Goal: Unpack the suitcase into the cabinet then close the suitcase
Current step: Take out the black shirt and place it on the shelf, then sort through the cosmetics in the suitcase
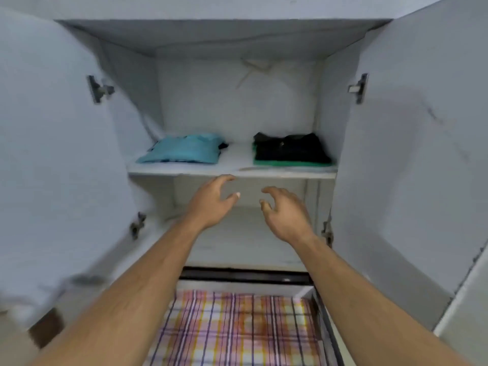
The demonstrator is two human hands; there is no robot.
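The white cabinet (pixel 232 173) stands in front of me with both doors swung wide. On its upper shelf lie a folded teal garment (pixel 182 150) at the left and a folded black garment (pixel 290 147) on a green one (pixel 287 163) at the right. My left hand (pixel 214 202) and my right hand (pixel 286 212) reach out side by side just below the shelf's front edge, fingers spread and curled, holding nothing. The lower compartment behind them looks bare. The suitcase is not in view.
The left door (pixel 60 154) and right door (pixel 412 167) flank my arms, hinges showing. Below the cabinet runs a dark strip (pixel 245 276). A plaid checked cloth (pixel 237 328) lies under my forearms at the bottom.
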